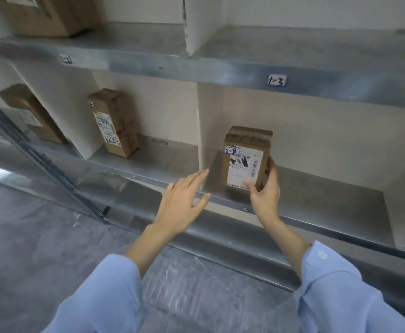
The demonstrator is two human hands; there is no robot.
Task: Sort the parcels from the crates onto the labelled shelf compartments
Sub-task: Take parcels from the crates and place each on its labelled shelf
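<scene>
A small brown cardboard parcel (247, 159) stands upright in the right compartment of the middle shelf (328, 195). It bears a white shipping label and a small tag marked 2-3. My right hand (265, 191) grips it from the right, thumb on its front label and fingers behind its right side. My left hand (184, 198) hovers open with straight fingers just left of the parcel, over the shelf's front edge, touching nothing. A tag (277, 80) reading 1-3 is stuck on the front rail of the shelf above.
A tall brown parcel (113, 123) stands in the middle compartment, another (32, 114) in the left one. White dividers (202, 131) separate the compartments. A bigger box (45, 15) sits on the upper shelf at left. Grey concrete floor (40, 248) lies below.
</scene>
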